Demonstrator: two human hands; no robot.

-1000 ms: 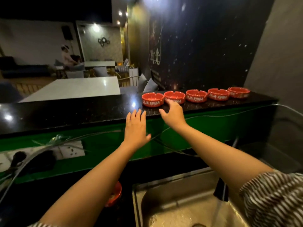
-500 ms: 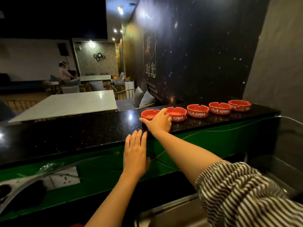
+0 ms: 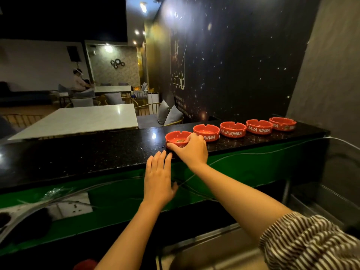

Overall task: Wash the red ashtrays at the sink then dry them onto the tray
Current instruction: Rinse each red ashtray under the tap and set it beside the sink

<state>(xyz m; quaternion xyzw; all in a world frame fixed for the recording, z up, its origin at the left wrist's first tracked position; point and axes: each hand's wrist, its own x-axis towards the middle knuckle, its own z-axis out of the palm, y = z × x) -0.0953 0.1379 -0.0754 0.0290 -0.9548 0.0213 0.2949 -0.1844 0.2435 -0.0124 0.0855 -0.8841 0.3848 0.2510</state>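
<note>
Reaching out flat, the left hand [image 3: 158,180] has straight fingers near the edge of the black tabletop [image 3: 81,154], holding nothing. Just right, the right hand [image 3: 191,150] curls its grip round the first red ashtray [image 3: 176,138]. Four more ashtrays [image 3: 232,129] sit in a row beside it, with white writing, "RAJA RIMBA".

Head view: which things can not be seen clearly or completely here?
- Nearest ashtray: its front lettering is covered by the right hand, whose fingers curl around it.
- Sink: cut off by the bottom edge; the basin is not visible.
- Red object at the bottom edge: cut off, too little to identify.
- Farthest ashtray: lettering too blurred to read.
- Tray: not in view.
</note>
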